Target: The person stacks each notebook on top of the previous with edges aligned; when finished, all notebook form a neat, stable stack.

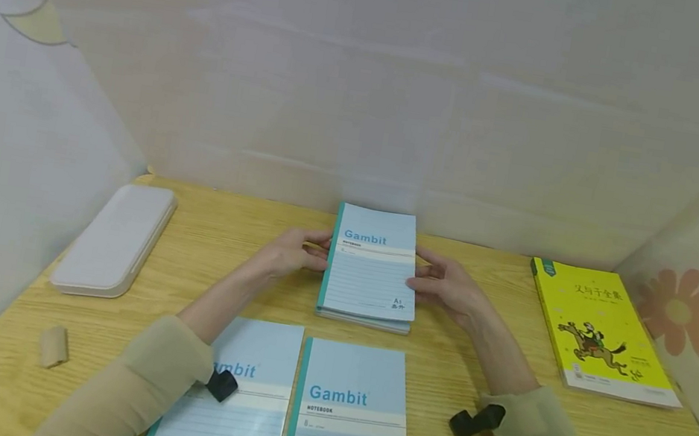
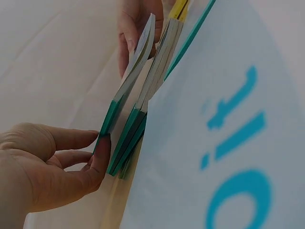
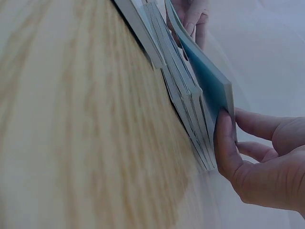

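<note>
A small light-blue Gambit notebook (image 1: pixel 375 271) with a green spine lies between my two hands at the back middle of the table. My left hand (image 1: pixel 299 248) pinches its spine side, and my right hand (image 1: pixel 450 286) pinches the opposite edge. Both wrist views show it tilted and slightly lifted off a stack of similar notebooks (image 2: pixel 128 140) beneath. In the head view most of that stack is hidden under the held one. Nearer to me lie two larger Gambit notebooks, a left one (image 1: pixel 248 414) partly covered by my left sleeve and a right one (image 1: pixel 352 429).
At the left stands a white rounded case (image 1: pixel 114 239), with a small beige block (image 1: pixel 54 346) in front of it. A yellow book (image 1: pixel 607 332) lies at the right. Behind the stack, a pale cloth wall (image 1: pixel 398 120) rises at the table's back edge.
</note>
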`<state>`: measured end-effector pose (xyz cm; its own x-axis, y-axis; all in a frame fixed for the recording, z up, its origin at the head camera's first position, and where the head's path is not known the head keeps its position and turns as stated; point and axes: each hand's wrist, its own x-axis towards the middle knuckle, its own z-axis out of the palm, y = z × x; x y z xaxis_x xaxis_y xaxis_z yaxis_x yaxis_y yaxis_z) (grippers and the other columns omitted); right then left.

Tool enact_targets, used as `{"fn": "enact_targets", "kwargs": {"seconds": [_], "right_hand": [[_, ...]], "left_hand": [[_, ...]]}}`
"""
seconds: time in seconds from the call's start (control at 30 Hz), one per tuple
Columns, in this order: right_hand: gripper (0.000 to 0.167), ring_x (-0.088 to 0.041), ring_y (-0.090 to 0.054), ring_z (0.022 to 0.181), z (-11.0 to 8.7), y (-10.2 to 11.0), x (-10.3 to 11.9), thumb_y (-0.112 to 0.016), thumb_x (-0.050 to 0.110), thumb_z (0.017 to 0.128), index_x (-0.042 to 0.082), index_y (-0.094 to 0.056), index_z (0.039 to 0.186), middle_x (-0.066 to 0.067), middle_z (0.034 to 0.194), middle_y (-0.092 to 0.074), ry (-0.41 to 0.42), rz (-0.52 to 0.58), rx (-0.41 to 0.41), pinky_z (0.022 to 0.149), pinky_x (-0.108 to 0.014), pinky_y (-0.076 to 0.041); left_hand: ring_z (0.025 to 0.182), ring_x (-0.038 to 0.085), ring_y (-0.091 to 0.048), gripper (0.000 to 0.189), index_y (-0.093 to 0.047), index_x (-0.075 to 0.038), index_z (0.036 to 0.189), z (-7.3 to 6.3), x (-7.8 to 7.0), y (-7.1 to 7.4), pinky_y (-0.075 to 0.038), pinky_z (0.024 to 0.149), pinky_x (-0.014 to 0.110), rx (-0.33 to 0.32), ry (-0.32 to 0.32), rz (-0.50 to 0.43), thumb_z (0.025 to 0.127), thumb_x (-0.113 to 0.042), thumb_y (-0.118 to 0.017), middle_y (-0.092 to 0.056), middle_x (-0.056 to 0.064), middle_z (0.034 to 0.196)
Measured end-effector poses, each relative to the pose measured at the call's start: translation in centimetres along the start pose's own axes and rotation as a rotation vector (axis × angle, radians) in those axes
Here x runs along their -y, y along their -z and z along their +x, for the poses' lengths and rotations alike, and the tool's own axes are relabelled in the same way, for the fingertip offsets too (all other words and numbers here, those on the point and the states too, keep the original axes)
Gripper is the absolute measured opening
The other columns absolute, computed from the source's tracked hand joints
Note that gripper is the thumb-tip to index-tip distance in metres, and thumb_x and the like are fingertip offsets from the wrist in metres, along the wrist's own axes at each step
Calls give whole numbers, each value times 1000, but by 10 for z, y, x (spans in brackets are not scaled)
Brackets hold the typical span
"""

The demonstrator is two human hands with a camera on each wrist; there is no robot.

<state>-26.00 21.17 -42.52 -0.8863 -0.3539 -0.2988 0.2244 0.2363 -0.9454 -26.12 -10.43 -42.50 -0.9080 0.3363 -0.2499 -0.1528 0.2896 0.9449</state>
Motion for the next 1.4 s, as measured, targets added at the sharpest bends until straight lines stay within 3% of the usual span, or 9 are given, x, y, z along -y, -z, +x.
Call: {"fn": "enact_targets", "kwargs": {"seconds": [0.17, 0.53, 0.73, 0.9, 1.4], "right_hand": [[81, -16, -65, 100, 0, 0, -1, -69, 1, 95, 13, -28, 164, -15, 122, -59, -2, -30, -5, 89, -29, -61], [73, -16, -66, 98, -1, -2, 1, -68, -1, 95, 4, -34, 160, -14, 115, -58, 3, -105, 2, 85, -26, -62], [66, -19, -65, 101, -4, -4, 4, -68, 0, 95, -1, -41, 155, -22, 124, -58, 7, -165, -10, 88, -28, -63], [68, -20, -66, 99, -5, -5, 4, -68, -2, 94, -2, -39, 156, -26, 127, -56, 7, -176, -4, 90, -33, -63], [66, -21, -63, 102, -7, -4, 5, -66, -3, 95, -1, -40, 156, -22, 127, -55, 0, -182, -3, 89, -31, -63]], "left_hand": [[131, 30, -55, 67, -39, -4, 158, -1, -1, -2, -50, 112, 39, -10, 10, 31, 96, 2, -66, -52, 14, 149], [131, 31, -56, 63, -42, -2, 156, -6, -5, -4, -48, 114, 42, -28, 21, 110, 97, -2, -66, -55, 15, 150], [132, 32, -55, 64, -43, -1, 155, -7, -6, -6, -46, 116, 45, -47, 30, 128, 96, 0, -67, -54, 16, 151], [133, 32, -55, 62, -46, -3, 154, -8, -7, -8, -47, 115, 45, -53, 28, 149, 96, -3, -67, -56, 15, 150], [121, 27, -58, 53, -51, -5, 151, -13, -15, -13, -49, 111, 43, -53, 30, 199, 100, -9, -64, -62, 12, 144]]}}
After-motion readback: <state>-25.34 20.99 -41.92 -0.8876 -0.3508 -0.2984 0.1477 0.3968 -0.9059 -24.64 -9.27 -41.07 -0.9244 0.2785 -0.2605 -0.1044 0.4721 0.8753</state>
